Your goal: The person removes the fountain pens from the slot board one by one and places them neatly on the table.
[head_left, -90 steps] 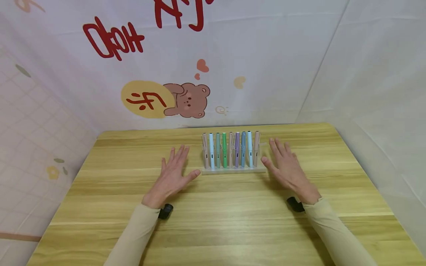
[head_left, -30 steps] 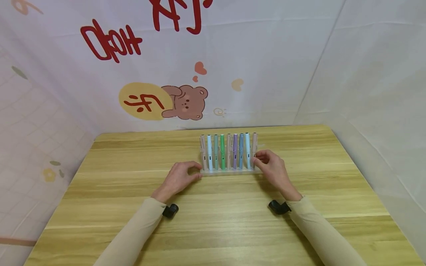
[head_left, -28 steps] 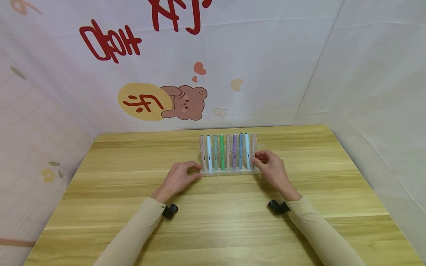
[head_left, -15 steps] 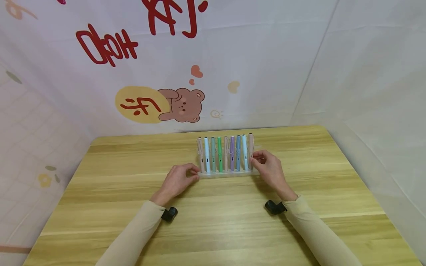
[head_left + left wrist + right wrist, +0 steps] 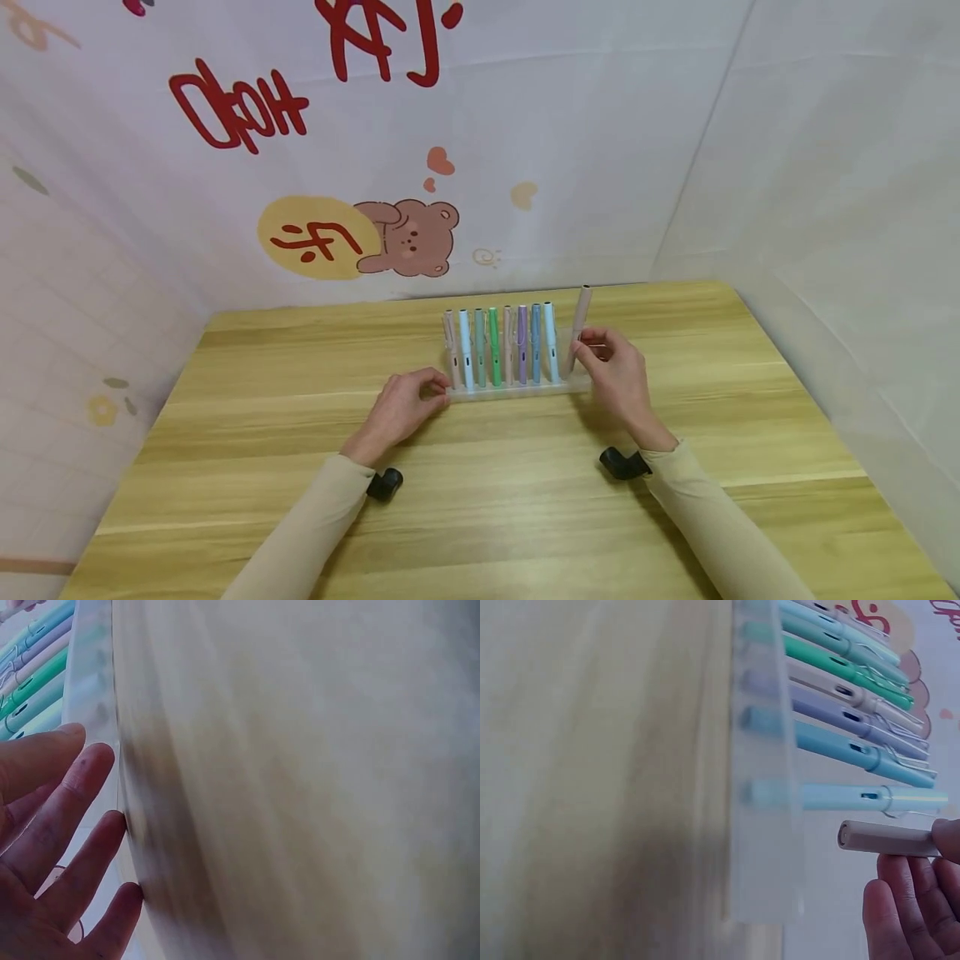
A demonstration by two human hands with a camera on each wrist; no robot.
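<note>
A clear pen stand [image 5: 517,392] sits on the wooden table, bearing a row of upright capped pens in pastel colours. My left hand [image 5: 399,408] pinches the stand's left end between thumb and fingers; its fingertips [image 5: 96,754] lie along that end in the left wrist view. The right hand [image 5: 618,375] grips a beige-pink pen [image 5: 582,308] by its lower barrel, tilted to the right. In the right wrist view the pen's bottom end [image 5: 847,836] is out of the stand, beside the light blue pen [image 5: 840,796] that is now last in the row.
A green pen [image 5: 494,342] and a purple one [image 5: 522,342] stand mid-row. Behind the table [image 5: 480,500] hangs a white cloth [image 5: 600,125] with a printed bear and red characters. More cloth closes off both sides. Each wrist wears a black camera.
Both hands came in from beside the stand, the left onto its end, the right onto the rightmost pen. That pen has since risen out of the stand and leaned right.
</note>
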